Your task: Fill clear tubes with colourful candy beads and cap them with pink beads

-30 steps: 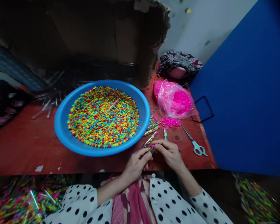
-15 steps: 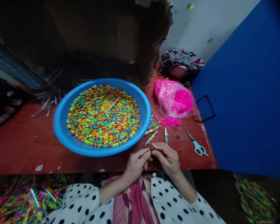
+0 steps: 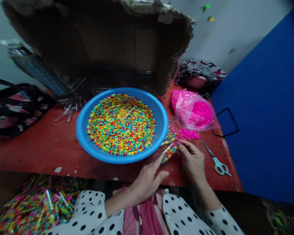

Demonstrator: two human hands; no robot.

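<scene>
A blue basin [image 3: 122, 159] full of small colourful candies stands on the red table [image 3: 93, 169]. Just right of it lie clear tubes filled with candies [image 3: 167, 156]. My left hand [image 3: 149, 178] has its thumb and fingers apart, with the fingertips at the lower end of these tubes. The fingers of my right hand [image 3: 191, 156] are pinched at the pink upper end of one tube. Behind the hand are loose pink caps [image 3: 188, 134] and a clear bag of pink caps [image 3: 194, 112].
Scissors [image 3: 220, 165] lie at the right, by a blue panel [image 3: 264, 130]. A cardboard box [image 3: 122, 45] with empty clear tubes stands behind the basin. A floral bag [image 3: 17, 109] is at the left. Filled tubes [image 3: 36, 209] lie below the table edge.
My hands have separated from the small piece they held together near the table edge. Both have moved up to the filled tubes, and the left fingers have spread. The view has shifted left.
</scene>
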